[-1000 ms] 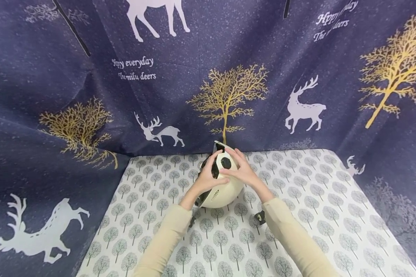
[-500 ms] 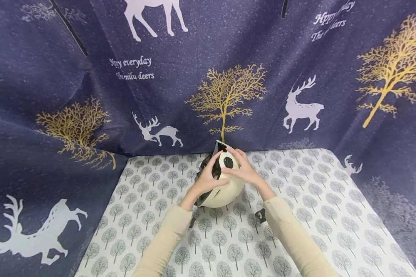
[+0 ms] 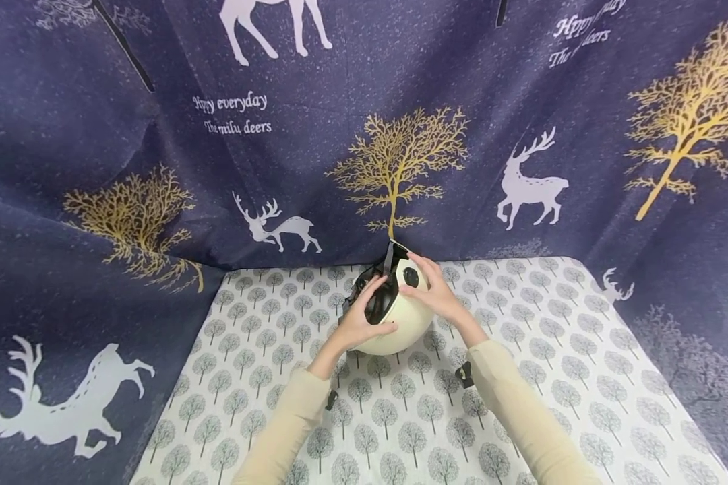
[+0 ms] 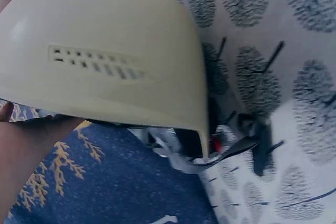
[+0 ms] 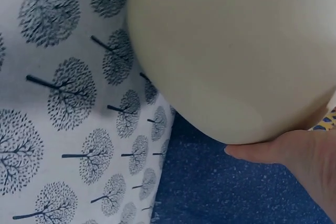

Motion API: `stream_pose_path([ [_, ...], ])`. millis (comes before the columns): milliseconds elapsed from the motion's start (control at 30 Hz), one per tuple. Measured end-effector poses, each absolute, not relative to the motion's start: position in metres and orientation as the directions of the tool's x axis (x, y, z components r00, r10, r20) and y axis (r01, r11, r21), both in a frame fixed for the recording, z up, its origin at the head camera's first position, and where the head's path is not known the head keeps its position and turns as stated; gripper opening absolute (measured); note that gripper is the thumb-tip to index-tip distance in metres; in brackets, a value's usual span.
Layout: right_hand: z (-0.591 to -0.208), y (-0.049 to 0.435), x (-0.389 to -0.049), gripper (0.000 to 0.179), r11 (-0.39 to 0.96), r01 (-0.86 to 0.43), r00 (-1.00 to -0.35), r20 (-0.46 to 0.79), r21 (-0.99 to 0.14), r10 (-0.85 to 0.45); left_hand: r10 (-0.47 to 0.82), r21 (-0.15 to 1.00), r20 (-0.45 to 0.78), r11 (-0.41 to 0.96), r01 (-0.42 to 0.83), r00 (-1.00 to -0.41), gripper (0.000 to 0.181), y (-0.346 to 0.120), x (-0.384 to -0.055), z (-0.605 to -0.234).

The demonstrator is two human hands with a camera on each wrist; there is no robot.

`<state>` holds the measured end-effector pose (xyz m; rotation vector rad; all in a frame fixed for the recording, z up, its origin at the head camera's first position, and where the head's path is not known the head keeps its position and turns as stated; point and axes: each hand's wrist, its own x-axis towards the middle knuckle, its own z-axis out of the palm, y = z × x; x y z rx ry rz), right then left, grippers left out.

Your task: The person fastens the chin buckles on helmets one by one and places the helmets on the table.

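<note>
A cream helmet (image 3: 408,330) lies tilted at the back of the table, its dark hollow inside facing up and left. My left hand (image 3: 356,325) grips the near rim, thumb on the outer shell and fingers reaching over the opening. On the far right side my right hand (image 3: 439,296) holds the shell beside a round black fitting (image 3: 410,277). A grey strap (image 3: 389,259) crosses the opening. The left wrist view shows a slotted vent (image 4: 100,64) and a loose strap with a dark buckle (image 4: 257,135). Smooth shell fills much of the right wrist view, with my right thumb (image 5: 257,152) against it.
The table wears a white cloth (image 3: 509,417) printed with grey trees. Behind it hangs a dark blue curtain (image 3: 461,81) with deer and golden trees, close to the helmet. Small dark pieces (image 3: 464,374) show beside my sleeves.
The helmet has turned in my hands, so more of its inside and the grey strap now show. My right hand has shifted slightly right with it, and the hands are farther apart.
</note>
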<state>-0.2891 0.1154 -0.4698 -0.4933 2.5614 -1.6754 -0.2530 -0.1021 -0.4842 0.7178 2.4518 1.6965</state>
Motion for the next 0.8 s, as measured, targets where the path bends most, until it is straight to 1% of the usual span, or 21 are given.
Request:
stream_pose_path([
  [133,-0.47,0.115,-0.291,0.079,0.376,-0.267,-0.945,0.165,-0.888,-0.282,0.404,0.938,0.176,0.209,0.277,-0.898,0.088,-0.106,-0.251,-0.488],
  [267,-0.473,0.114,-0.292,0.081,0.383,-0.267,-0.946,0.164,-0.884,-0.281,0.411,0.968,0.139,0.136,0.211,-0.901,0.083,-0.108,-0.249,-0.491],
  [433,-0.478,0.115,-0.294,0.078,0.37,-0.265,-0.952,0.18,-0.89,-0.25,0.406,0.98,0.119,0.098,0.173,-0.906,0.081,-0.111,-0.247,-0.497],
  [633,-0.483,0.114,-0.291,0.077,0.36,-0.285,-0.951,0.216,-0.888,-0.22,0.394,0.977,0.131,0.102,0.185,-0.91,0.08,-0.119,-0.245,-0.504],
  [700,-0.484,0.113,-0.29,0.077,0.354,-0.277,-0.953,0.21,-0.893,-0.218,0.391,0.974,0.163,0.084,0.211,-0.906,0.08,-0.124,-0.244,-0.508],
  [800,-0.484,0.112,-0.288,0.078,0.344,-0.266,-0.956,0.2,-0.901,-0.217,0.377,0.956,0.259,0.032,0.292,-0.889,0.082,-0.134,-0.243,-0.519],
])
